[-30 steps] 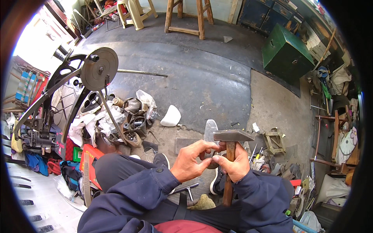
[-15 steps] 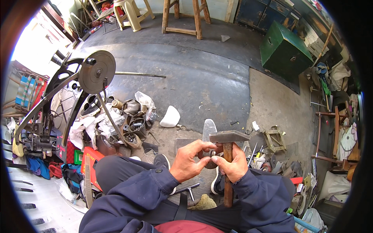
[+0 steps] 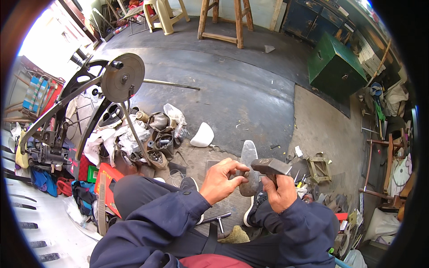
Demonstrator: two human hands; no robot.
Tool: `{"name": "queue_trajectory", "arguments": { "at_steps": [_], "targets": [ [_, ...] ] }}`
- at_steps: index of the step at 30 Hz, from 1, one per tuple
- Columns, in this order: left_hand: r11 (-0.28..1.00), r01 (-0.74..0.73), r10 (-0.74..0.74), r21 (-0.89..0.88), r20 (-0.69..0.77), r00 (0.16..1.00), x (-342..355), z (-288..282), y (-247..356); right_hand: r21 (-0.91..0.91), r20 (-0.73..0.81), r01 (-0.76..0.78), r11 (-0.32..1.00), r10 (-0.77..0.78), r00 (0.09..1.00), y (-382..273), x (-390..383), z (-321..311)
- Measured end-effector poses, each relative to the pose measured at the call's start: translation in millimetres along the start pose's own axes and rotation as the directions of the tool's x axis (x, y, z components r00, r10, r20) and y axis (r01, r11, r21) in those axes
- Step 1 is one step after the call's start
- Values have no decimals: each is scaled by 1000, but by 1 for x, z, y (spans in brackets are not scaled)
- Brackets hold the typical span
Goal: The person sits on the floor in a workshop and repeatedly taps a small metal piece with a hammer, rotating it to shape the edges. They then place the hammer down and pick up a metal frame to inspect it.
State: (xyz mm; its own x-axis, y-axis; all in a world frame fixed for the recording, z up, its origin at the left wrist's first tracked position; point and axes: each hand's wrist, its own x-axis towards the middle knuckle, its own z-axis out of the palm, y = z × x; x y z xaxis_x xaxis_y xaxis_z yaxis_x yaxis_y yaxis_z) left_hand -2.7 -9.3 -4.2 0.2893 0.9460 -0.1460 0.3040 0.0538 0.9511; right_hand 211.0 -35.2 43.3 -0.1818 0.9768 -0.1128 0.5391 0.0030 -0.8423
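Note:
Between my knees stands a grey metal shoe last (image 3: 249, 152), its sole-shaped top facing up. My left hand (image 3: 219, 182) is closed at its left edge, thumb and forefinger pinching a small dark piece (image 3: 245, 174) too small to name, over the last's surface. Wrapped around the handle of a hammer (image 3: 271, 166), my right hand (image 3: 281, 194) is just right of the last. The hammer's steel head is raised beside the last and tilted; most of its handle is hidden by the hand.
A T-shaped metal tool (image 3: 219, 218) and a yellowish rough lump (image 3: 235, 235) lie below my hands. At left stands a black hand-wheel machine (image 3: 123, 78) near a pile of bags and cans (image 3: 156, 129). A white plastic piece (image 3: 203, 135) lies ahead; a green box (image 3: 335, 67) stands far right.
My right hand has moved away from my left, to the right, turning the hammer so its head tilts. The left hand keeps its pinch. The whole view has shifted slightly.

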Motion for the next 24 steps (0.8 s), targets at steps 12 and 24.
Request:
{"name": "queue_trajectory", "arguments": {
  "at_steps": [12,24],
  "targets": [
    [974,118,-112,-194,40,993,3,5,-16,-126,26,181,975,-179,984,-10,-3,2],
    [970,155,-144,-185,73,987,2,6,-17,-81,55,191,978,-187,981,-10,-5,1]
  ]
}}
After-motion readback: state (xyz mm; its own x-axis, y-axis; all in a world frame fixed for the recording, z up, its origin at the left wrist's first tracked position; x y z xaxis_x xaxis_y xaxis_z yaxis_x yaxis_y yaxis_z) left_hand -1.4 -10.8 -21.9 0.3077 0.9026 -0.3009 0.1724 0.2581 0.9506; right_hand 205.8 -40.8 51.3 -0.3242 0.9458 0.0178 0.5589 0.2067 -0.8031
